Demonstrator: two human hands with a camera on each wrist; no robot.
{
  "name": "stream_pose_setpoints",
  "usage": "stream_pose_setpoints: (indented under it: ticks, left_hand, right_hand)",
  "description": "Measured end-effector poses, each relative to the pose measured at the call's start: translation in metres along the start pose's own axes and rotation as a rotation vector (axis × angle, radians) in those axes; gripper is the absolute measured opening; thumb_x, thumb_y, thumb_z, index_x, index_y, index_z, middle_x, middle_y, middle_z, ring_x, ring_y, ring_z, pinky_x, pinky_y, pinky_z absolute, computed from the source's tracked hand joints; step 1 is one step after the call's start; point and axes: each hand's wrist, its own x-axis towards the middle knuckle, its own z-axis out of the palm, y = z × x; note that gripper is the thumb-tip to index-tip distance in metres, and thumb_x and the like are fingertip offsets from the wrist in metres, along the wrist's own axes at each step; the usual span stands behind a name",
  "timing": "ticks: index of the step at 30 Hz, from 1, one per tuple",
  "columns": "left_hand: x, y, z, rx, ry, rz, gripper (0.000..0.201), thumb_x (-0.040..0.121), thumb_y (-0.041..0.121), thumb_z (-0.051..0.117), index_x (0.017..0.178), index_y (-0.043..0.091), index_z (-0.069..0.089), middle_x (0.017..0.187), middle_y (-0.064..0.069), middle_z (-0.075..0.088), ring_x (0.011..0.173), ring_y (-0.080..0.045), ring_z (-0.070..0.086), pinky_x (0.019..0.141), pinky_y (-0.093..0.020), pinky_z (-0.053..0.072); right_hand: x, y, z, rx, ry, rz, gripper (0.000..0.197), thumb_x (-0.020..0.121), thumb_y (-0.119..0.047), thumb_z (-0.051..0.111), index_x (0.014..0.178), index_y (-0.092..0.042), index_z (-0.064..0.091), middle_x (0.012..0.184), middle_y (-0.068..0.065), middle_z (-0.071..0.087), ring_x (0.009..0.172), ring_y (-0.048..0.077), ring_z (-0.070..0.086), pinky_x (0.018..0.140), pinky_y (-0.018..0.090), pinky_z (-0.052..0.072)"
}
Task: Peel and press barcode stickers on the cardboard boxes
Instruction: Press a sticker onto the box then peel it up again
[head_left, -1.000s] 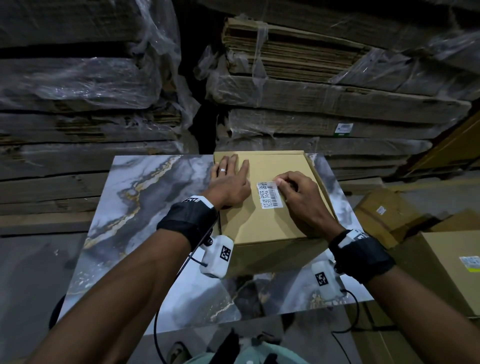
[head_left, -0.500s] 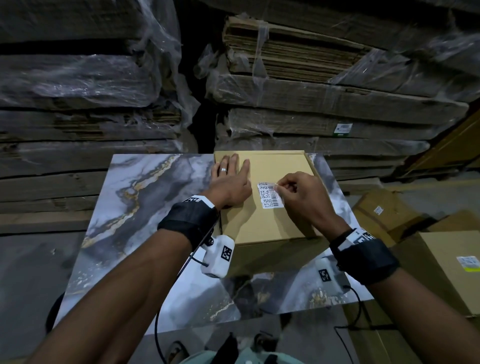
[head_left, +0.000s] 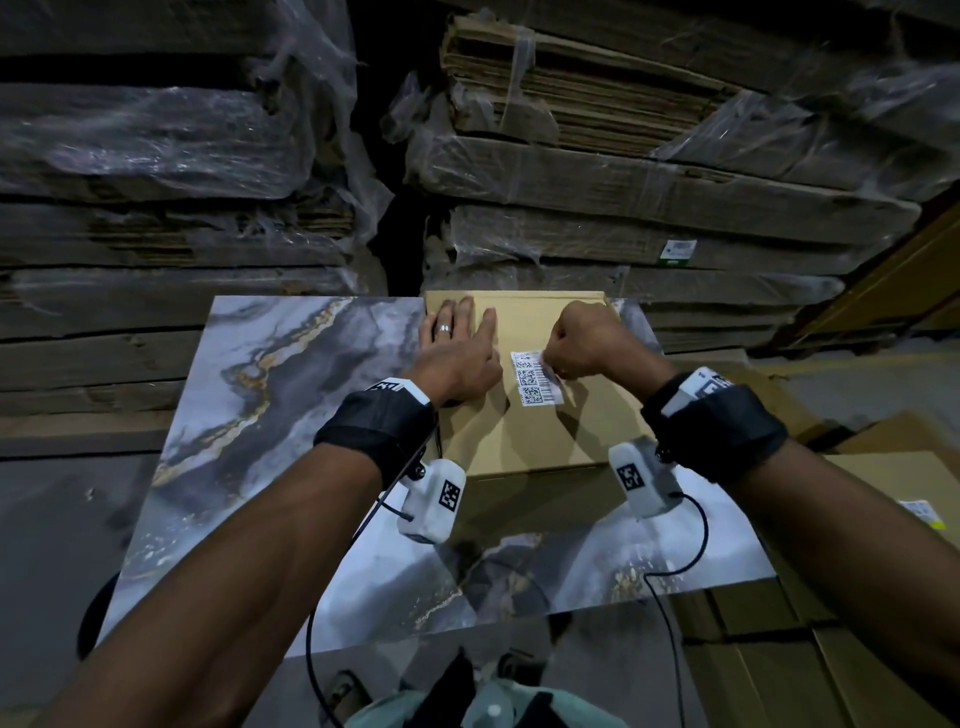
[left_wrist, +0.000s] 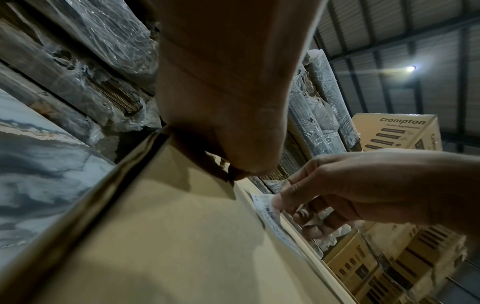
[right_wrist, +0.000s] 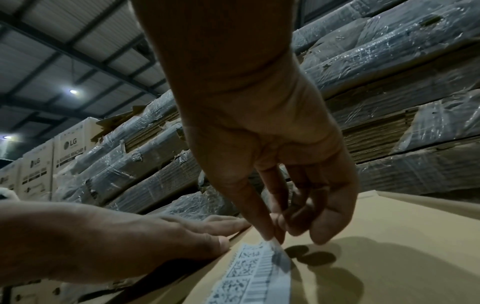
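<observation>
The left hand (head_left: 457, 358) lies flat, fingers straight, on the box (head_left: 524, 431) on the table (head_left: 270, 395), probably to keep it from sliding. The right hand (head_left: 584, 345) pinches the sticker's (head_left: 535, 378) upper right corner, lifted off the lid while the rest lies flat, seemingly peeling or realigning it.

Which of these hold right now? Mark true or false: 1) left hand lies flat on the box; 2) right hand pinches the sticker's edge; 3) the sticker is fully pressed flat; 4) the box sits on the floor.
1) True: the left hand rests flat on the cardboard box.
2) True: the right hand pinches the barcode sticker at its right edge.
3) False: its pinched right edge is lifted off the box.
4) False: the box sits on the marble-patterned table.
</observation>
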Motion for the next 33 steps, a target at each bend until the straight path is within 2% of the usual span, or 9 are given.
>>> stream_pose_setpoints:
  ticks: [3, 7, 11, 14, 17, 21, 25, 30, 33]
  left_hand:
    - [-0.001, -0.001, -0.001, 0.005, 0.003, 0.001, 0.063, 0.106, 0.035, 0.028, 0.162, 0.02, 0.002, 0.168, -0.014, -0.01, 0.155, -0.031, -0.011, 0.124, -0.049, -0.005]
    - [0.0, -0.001, 0.0, 0.006, 0.009, 0.005, 0.064, 0.105, 0.035, 0.029, 0.162, 0.02, 0.003, 0.168, -0.014, -0.009, 0.155, -0.031, -0.01, 0.124, -0.049, -0.004]
    - [0.001, 0.0, 0.001, 0.004, 0.017, 0.002, 0.064, 0.104, 0.034, 0.03, 0.161, 0.02, 0.005, 0.169, -0.013, -0.008, 0.155, -0.031, -0.008, 0.123, -0.049, -0.003]
    - [0.0, 0.0, 0.0, -0.001, 0.013, 0.003, 0.064, 0.104, 0.033, 0.03, 0.161, 0.02, 0.005, 0.169, -0.014, -0.008, 0.155, -0.031, -0.008, 0.123, -0.048, -0.004]
    - [-0.001, 0.0, 0.0, 0.002, 0.016, 0.005, 0.063, 0.104, 0.032, 0.03, 0.161, 0.02, 0.005, 0.169, -0.014, -0.007, 0.155, -0.031, -0.008, 0.123, -0.049, -0.004]
    - [-0.001, 0.0, -0.001, 0.012, 0.013, 0.009, 0.063, 0.105, 0.033, 0.03, 0.161, 0.019, 0.005, 0.169, -0.014, -0.008, 0.155, -0.031, -0.008, 0.123, -0.049, -0.003]
    - [-0.001, 0.0, 0.0, 0.014, 0.021, 0.007, 0.063, 0.105, 0.033, 0.029, 0.161, 0.019, 0.005, 0.169, -0.014, -0.007, 0.155, -0.031, -0.008, 0.124, -0.049, -0.003]
    - [0.0, -0.001, 0.001, 0.016, 0.03, 0.014, 0.063, 0.104, 0.033, 0.03, 0.161, 0.019, 0.006, 0.169, -0.015, -0.006, 0.155, -0.032, -0.007, 0.124, -0.049, -0.002]
    - [0.0, -0.001, 0.002, 0.005, 0.033, 0.011, 0.064, 0.104, 0.033, 0.03, 0.161, 0.019, 0.005, 0.169, -0.014, -0.006, 0.155, -0.032, -0.007, 0.124, -0.05, -0.002]
  right_hand:
    - [0.001, 0.003, -0.003, 0.076, -0.018, 0.019, 0.022, 0.092, -0.02, 0.066, 0.082, -0.004, 0.077, 0.075, 0.011, 0.075, 0.074, 0.025, 0.074, 0.075, 0.038, 0.063]
    - [-0.012, 0.017, 0.0, 0.188, -0.012, 0.0, 0.022, 0.098, -0.023, 0.064, 0.092, -0.008, 0.08, 0.078, 0.008, 0.076, 0.074, 0.022, 0.075, 0.077, 0.044, 0.064]
    - [-0.027, 0.028, 0.008, 0.211, 0.106, -0.014, 0.028, 0.098, -0.021, 0.061, 0.122, -0.009, 0.071, 0.093, 0.004, 0.077, 0.081, 0.019, 0.072, 0.073, 0.035, 0.057]
    - [-0.029, 0.034, 0.015, 0.229, 0.108, -0.027, 0.018, 0.093, -0.018, 0.063, 0.103, -0.011, 0.078, 0.095, 0.003, 0.078, 0.08, 0.019, 0.071, 0.075, 0.042, 0.061]
    - [-0.033, 0.037, 0.027, 0.217, 0.153, -0.08, 0.017, 0.085, -0.025, 0.073, 0.08, -0.009, 0.077, 0.073, 0.002, 0.075, 0.071, 0.021, 0.07, 0.067, 0.048, 0.061]
    - [-0.036, 0.03, 0.034, 0.199, 0.264, -0.135, 0.013, 0.088, -0.022, 0.075, 0.081, -0.012, 0.08, 0.069, -0.001, 0.074, 0.065, 0.015, 0.068, 0.062, 0.042, 0.059]
    - [-0.033, 0.027, 0.035, 0.181, 0.288, -0.079, 0.017, 0.086, -0.017, 0.069, 0.072, -0.011, 0.076, 0.064, 0.002, 0.071, 0.064, 0.02, 0.067, 0.061, 0.042, 0.058]
    - [-0.025, 0.015, 0.02, 0.137, 0.086, 0.035, 0.017, 0.086, -0.013, 0.068, 0.071, -0.007, 0.074, 0.065, 0.007, 0.07, 0.064, 0.024, 0.068, 0.056, 0.035, 0.053]
    - [-0.015, 0.008, 0.005, 0.172, -0.034, 0.119, 0.01, 0.081, -0.01, 0.072, 0.079, -0.001, 0.075, 0.073, 0.013, 0.074, 0.069, 0.026, 0.071, 0.064, 0.036, 0.061]
